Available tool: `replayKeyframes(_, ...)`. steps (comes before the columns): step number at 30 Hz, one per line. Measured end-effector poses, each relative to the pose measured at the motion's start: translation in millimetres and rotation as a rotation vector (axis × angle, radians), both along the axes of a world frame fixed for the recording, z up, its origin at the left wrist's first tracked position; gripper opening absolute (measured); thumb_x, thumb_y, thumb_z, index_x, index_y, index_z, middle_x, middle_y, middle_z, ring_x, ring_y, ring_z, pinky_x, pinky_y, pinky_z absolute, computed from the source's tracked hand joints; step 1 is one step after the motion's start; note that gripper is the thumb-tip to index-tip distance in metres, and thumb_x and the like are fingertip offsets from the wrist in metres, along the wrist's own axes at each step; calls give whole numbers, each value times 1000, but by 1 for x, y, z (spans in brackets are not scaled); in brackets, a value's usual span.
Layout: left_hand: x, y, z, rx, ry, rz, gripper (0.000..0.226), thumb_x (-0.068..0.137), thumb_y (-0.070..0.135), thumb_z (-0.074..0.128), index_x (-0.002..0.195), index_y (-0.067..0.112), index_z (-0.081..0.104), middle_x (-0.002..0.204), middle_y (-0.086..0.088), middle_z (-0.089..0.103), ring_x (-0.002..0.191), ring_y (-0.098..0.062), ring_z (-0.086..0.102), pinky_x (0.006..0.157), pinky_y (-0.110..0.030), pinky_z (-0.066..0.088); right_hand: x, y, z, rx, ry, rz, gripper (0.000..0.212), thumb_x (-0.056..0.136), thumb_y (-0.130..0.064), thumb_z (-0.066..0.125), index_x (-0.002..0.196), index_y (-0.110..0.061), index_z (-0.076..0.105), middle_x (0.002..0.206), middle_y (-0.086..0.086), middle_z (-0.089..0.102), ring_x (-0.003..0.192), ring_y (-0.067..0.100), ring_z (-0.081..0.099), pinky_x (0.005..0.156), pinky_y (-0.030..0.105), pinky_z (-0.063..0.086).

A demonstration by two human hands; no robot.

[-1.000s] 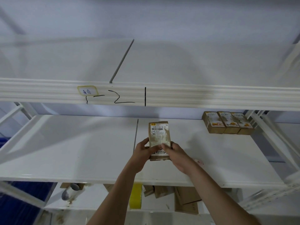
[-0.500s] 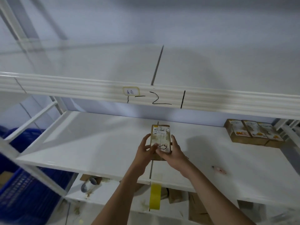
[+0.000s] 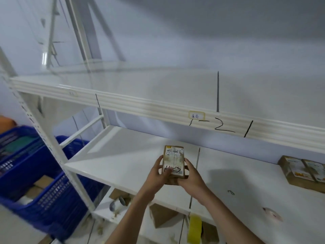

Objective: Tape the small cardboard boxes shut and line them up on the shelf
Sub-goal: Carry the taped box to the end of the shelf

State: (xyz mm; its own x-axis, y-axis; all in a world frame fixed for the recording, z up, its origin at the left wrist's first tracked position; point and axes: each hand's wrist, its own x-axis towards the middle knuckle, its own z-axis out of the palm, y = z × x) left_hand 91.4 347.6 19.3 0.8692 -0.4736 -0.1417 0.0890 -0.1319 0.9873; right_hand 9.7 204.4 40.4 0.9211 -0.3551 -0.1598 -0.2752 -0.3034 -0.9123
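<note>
At 9 o'clock, beside the rack's white upright, sit blue crates (image 3: pixel 35 182) holding cardboard. Moving toward centre, the left hand (image 3: pixel 158 175) grips the small cardboard box (image 3: pixel 173 162) along its left edge, thumb laid over the labelled face. The box stands on its short end, held in the air above the middle shelf (image 3: pixel 123 162), near its front, at about 6 o'clock. The right hand (image 3: pixel 190 178) cups the box's right edge and lower corner, fingers curled round it.

It looks light and fairly stiff, though thin card can dent (the label and any tape already on it make a slick face), so holding it by the two long edges seems best. At 3 o'clock, well apart, finished boxes (image 3: pixel 302 171) lie in a row on the same shelf. Below, at 5 o'clock, a yellow tape roll (image 3: pixel 194 229) stands on the lower shelf.
</note>
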Motion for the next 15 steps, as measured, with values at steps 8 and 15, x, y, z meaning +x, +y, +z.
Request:
replayKeyframes(8, -22, 34, 18, -26, 68, 191, 47, 103, 30, 53, 146, 38, 36, 128, -7, 62, 103, -19, 70, 78, -35, 62, 4, 27, 10, -21, -70, 178, 91, 70, -30, 90, 146, -40, 39, 132, -13, 59, 104, 6, 67, 88, 31, 59)
replayKeyframes(15, -55, 68, 25, 65, 85, 275, 44, 103, 30, 51, 139, 45, 31, 125, -2, 62, 80, -12, 67, 47, -16, 51, -8, 59, 8, 79, -86, 260, 84, 70, -21, 91, 135, -45, 45, 112, -25, 62, 99, 1, 67, 89, 26, 57)
